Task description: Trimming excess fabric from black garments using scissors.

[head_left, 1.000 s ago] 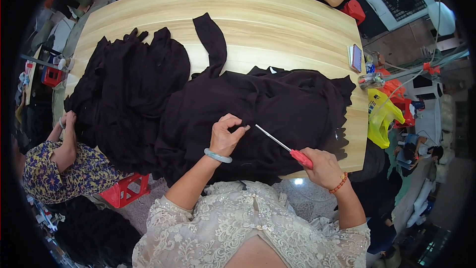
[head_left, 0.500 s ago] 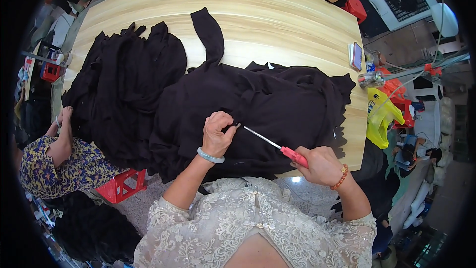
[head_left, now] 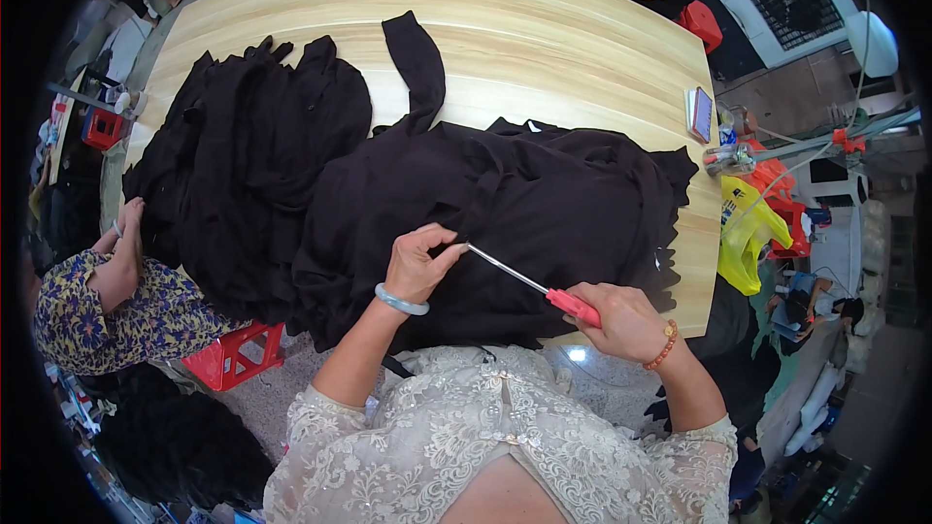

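Garments [head_left: 485,175] at near edge [head_left: 691,326], tabletop [head_left: 553,49] beyond

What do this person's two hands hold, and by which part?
The right hand holds a thin metal-shafted tool by its red handle. The left hand is at the dark cloth; whether it pinches anything there cannot be told.

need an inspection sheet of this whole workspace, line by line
Surface: wooden table with pale grain.
Things: black garments heaped on the table; red-handled tool with a metal shaft.
Clutter: phone-like device near the table's right edge; yellow bag beyond that edge.
Hands: left hand, fingers drawn together at the tool's tip, hold on fabric unclear; right hand grips the tool.
Cables: thin pale cable at right, off the table.
Surroundings: person in floral clothing at left, beside the garments; red stool nearby.
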Demonstrator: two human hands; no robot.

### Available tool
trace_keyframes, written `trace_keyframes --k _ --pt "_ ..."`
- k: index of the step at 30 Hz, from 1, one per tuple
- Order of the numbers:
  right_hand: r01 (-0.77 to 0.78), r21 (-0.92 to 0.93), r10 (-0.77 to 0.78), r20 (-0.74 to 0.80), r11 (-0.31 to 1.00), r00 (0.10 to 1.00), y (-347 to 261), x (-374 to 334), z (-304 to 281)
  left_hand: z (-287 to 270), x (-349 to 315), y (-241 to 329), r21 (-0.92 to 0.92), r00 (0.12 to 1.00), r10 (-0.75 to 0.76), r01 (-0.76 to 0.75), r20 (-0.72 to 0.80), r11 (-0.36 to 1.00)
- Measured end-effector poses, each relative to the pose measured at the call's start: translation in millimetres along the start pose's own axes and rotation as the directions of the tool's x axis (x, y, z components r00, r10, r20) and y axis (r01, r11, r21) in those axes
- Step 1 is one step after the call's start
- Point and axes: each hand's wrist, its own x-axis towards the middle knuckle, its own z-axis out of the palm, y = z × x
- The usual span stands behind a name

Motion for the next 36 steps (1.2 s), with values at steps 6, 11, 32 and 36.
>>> trace_keyframes --k 6,11,32,36 --pt "0.006 0.047 -0.004 -0.025 0.999 1.0 1 -3 9 -37 -34 -2 -0.041 0.961 -0.239 0.246 0.136 0.968" --pt "0.017 0.009 -0.017 0.016 1.0 1.0 -4 3 8 -29 -41 -3 -0.208 0.96 -0.272 0.28 0.068 0.937" --pt "0.081 -0.175 -0.049 0.179 0.981 0.983 -24 10 -8 -15 -36 -12 -0.004 0.985 0.09 -0.092 -0.148 0.996" --pt "0.064 -0.146 -0.041 0.154 0.987 0.987 -25 11 -8 -17 -36 -12 0.049 0.983 0.115 -0.11 -0.139 0.993"
